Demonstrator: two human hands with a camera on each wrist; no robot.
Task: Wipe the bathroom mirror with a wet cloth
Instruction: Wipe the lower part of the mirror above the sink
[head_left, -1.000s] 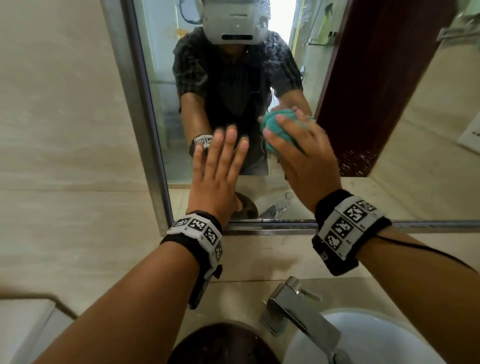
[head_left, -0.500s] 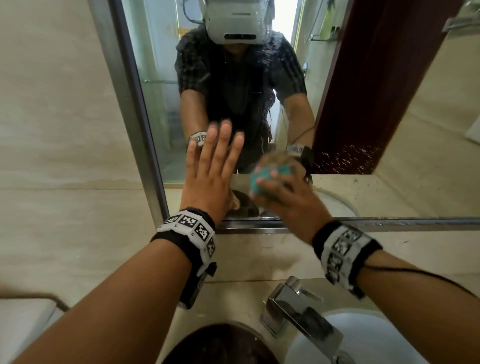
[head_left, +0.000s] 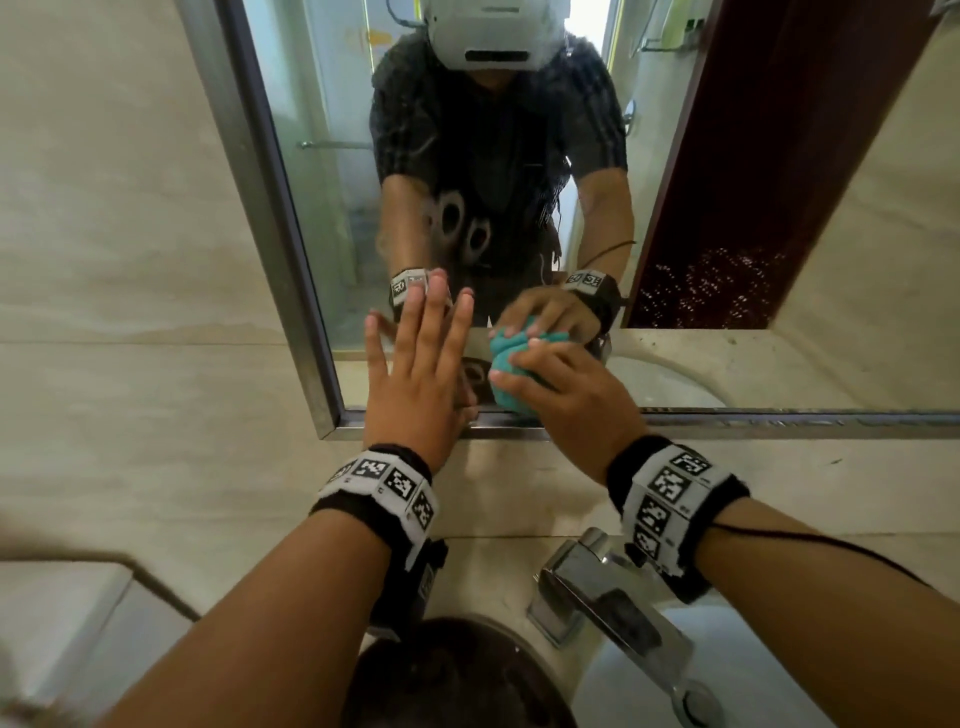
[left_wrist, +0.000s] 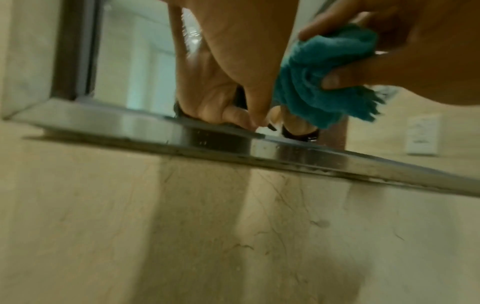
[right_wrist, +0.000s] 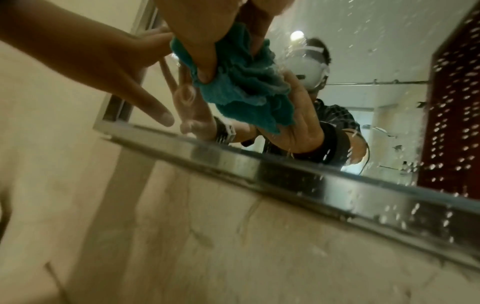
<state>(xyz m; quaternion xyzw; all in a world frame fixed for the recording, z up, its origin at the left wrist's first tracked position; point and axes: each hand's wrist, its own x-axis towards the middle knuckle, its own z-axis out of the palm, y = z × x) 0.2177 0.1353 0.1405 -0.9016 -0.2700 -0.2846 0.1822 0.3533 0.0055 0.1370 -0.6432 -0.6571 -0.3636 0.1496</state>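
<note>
The mirror (head_left: 675, 364) has a metal frame and carries water drops and smears. My left hand (head_left: 421, 379) lies flat against the glass near its lower left corner, fingers straight and spread. Just to its right, my right hand (head_left: 576, 410) grips a bunched teal cloth (head_left: 511, 374) and presses it to the glass right above the bottom frame rail (head_left: 727, 418). The left wrist view shows the left hand (left_wrist: 233, 61) on the glass beside the cloth (left_wrist: 324, 72). In the right wrist view the right hand's thumb and fingers curl round the cloth (right_wrist: 246, 88).
A chrome faucet (head_left: 597, 597) and a white basin (head_left: 727, 675) sit below my right wrist. A dark round object (head_left: 457, 675) lies below the left forearm. Beige tiled wall (head_left: 130, 260) runs left of and under the mirror. A white surface (head_left: 52, 613) is at the lower left.
My right hand has carried the cloth down the glass from mid-height to just above the bottom frame rail. The left hand has stayed flat on the mirror.
</note>
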